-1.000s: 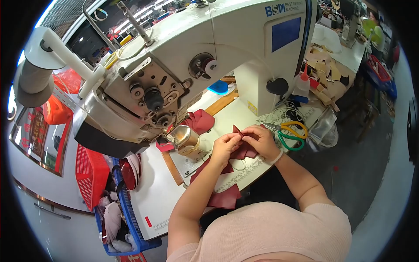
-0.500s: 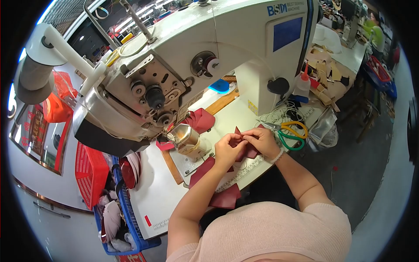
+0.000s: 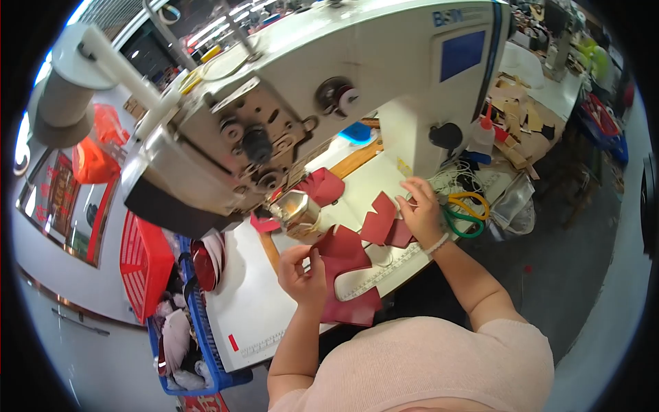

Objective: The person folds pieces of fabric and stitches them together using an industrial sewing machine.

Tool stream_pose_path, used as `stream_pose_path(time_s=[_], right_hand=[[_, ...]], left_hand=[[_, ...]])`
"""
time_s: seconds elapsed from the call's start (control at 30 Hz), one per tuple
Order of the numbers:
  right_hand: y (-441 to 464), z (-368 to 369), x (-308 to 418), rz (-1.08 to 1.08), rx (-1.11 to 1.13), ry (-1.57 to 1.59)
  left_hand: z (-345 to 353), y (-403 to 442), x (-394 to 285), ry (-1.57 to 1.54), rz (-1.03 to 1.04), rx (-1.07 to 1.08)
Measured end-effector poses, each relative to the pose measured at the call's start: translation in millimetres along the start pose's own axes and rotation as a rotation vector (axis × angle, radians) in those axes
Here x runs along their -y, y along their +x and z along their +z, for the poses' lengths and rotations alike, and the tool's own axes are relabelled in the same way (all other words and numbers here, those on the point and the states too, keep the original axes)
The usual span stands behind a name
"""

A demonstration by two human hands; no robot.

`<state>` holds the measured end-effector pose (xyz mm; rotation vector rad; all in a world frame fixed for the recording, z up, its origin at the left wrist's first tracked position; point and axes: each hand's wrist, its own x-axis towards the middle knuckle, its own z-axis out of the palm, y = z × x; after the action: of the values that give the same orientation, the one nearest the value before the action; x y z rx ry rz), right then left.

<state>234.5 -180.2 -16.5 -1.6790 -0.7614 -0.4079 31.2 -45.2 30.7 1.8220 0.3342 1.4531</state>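
Note:
Dark red cut pieces lie on the white machine table. My left hand is at the left edge of the large red piece, its thumb and fingertips pinched together; what they hold, if anything, is too small to tell. My right hand is raised beside the smaller red piece, fingers bent and apart, with nothing visible in it. The sewing machine's metal foot area sits beyond my left hand. Another folded red piece lies behind it.
Scissors with yellow and green handles lie right of my right hand, by tangled white cord. A bottle with a red tip stands behind. At the left are a red basket and a blue crate.
My hands have come apart, the left moving left and down, the right slightly up. The small red piece they held together now lies on the table. The view has shifted slightly.

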Motion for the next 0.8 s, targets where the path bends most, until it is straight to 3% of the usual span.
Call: stream_pose_path(time_s=[0.07,0.13,0.2,0.27,0.3,0.37,0.4,0.5,0.63,0.73,0.8], right_hand=[[5,1,16,-0.298,-0.077,-0.109],[4,4,35,-0.482,0.049,-0.037],[-11,5,62,-0.045,0.551,0.331],[-32,11,73,0.195,0.870,0.650],[-42,17,77,0.147,0.866,0.682],[-47,22,74,0.468,0.823,0.785],[-48,27,70,0.664,0.735,0.911],[-31,19,59,0.742,0.646,0.887],[-17,12,58,0.649,0.609,0.815],[-14,11,59,0.367,0.764,0.325],[-31,25,54,0.047,0.755,0.180]], left_hand=[[-12,-2,-8,0.159,0.167,-0.055],[-13,-5,-14,0.316,0.279,-0.035],[-11,-11,-15,0.351,0.335,0.073],[-5,-21,-8,0.324,0.399,0.220],[0,-30,-8,0.333,0.333,0.298],[4,-36,-5,0.305,0.145,0.447],[2,-36,-4,0.335,0.150,0.395],[-14,-31,-3,0.410,0.126,0.323],[-15,-31,18,0.496,-0.058,0.620],[-12,-29,31,0.569,-0.034,0.500],[-19,-27,32,0.611,-0.097,0.472]])
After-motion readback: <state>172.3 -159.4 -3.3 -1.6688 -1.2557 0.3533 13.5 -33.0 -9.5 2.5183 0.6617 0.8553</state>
